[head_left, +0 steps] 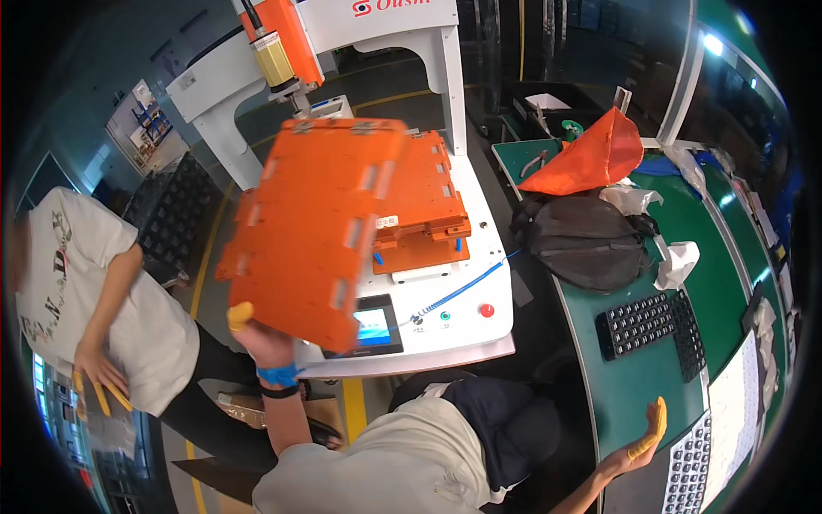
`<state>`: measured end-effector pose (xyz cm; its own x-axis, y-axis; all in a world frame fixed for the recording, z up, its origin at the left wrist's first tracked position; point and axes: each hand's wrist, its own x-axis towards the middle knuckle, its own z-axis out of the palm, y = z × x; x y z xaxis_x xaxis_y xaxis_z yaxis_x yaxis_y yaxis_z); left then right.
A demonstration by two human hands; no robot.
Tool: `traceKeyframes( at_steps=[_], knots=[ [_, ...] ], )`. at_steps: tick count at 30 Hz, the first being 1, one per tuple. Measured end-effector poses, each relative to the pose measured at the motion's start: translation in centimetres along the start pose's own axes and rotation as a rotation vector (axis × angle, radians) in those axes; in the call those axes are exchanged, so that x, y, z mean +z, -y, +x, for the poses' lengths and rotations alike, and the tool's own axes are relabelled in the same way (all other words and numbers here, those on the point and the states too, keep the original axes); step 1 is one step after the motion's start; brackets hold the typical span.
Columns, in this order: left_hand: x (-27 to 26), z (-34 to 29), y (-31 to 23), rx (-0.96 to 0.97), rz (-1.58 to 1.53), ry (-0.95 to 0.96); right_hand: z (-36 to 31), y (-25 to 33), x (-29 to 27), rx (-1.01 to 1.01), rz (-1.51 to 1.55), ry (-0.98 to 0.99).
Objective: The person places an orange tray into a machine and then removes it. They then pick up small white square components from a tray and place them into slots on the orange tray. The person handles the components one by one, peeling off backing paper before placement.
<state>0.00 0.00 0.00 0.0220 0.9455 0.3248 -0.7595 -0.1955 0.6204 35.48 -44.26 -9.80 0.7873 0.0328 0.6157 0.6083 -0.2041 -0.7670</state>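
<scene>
Before a white machine (451, 94), left fingers (241, 315) grasp a flat, notch-edged orange panel (300, 227), right fingers (658, 419) free.

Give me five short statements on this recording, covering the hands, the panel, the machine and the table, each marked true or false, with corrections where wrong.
1. The left grip holds an orange panel. True.
2. The right grip holds the same panel. False: it is well apart from it, out to the right, with no object visible in it.
3. A red button is on the front of the white machine. True.
4. The blue wristband is on the right wrist. False: it is on the left wrist.
5. The black bag is to the right of the red button. True.
</scene>
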Motion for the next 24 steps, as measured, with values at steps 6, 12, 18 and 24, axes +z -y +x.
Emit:
traceKeyframes(
  at_steps=[6,12,18,24],
  knots=[
    [-3.7,5.9,-6.0,-0.084,-0.044,-0.128,0.3,-0.1,1.7,-0.014,0.019,-0.011],
    [-7.8,12.4,-6.0,-0.097,0.098,-0.107,0.9,1.1,2.9,-0.024,0.008,-0.089],
    [-11.6,15.4,-6.6,-0.134,0.078,-0.279,0.8,0.5,2.6,-0.017,0.006,-0.098],
    [-12.8,15.9,-5.3,-0.155,0.082,-0.375,0.3,0.0,2.5,0.031,-0.023,-0.073]
  ],
)
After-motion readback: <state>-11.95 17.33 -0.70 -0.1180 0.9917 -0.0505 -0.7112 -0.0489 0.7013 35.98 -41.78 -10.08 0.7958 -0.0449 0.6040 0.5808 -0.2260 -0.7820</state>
